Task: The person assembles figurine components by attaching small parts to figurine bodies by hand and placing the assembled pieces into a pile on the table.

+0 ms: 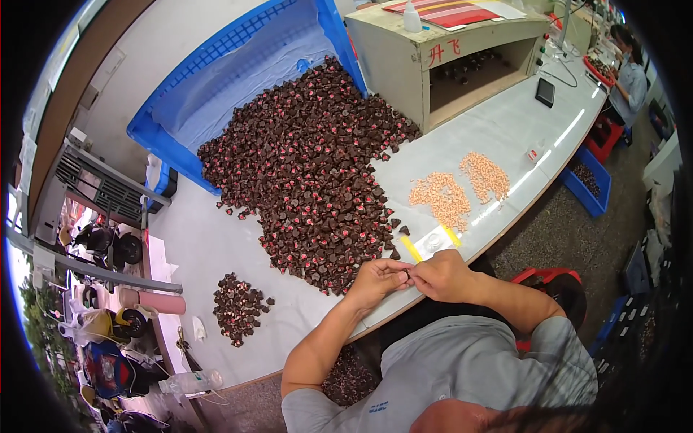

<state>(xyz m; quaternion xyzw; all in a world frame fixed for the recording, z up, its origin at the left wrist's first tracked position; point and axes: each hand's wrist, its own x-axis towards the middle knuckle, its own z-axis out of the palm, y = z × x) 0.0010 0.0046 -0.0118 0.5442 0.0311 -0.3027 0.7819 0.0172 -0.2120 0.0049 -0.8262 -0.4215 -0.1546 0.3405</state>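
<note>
My left hand [380,280] and my right hand [443,276] meet at the table's near edge. Both are closed, fingertips pinched together around something small that I cannot make out. Just beyond them lies a white card with yellow strips [435,242]. A few loose dark pieces [403,230] sit beside it. Up and to the left spreads a large heap of small dark brown cone-shaped pieces [310,173], many showing pink spots. Beyond the card are two patches of tiny beige pieces, one nearer [442,198] and one farther right [485,175].
The large heap spills from a tipped blue crate [170,162]. A smaller pile of dark and pinkish pieces [240,309] lies at left. A beige open-fronted box [390,65] holding a small white bottle [412,17] on top stands behind. Another person [629,79] works at far right.
</note>
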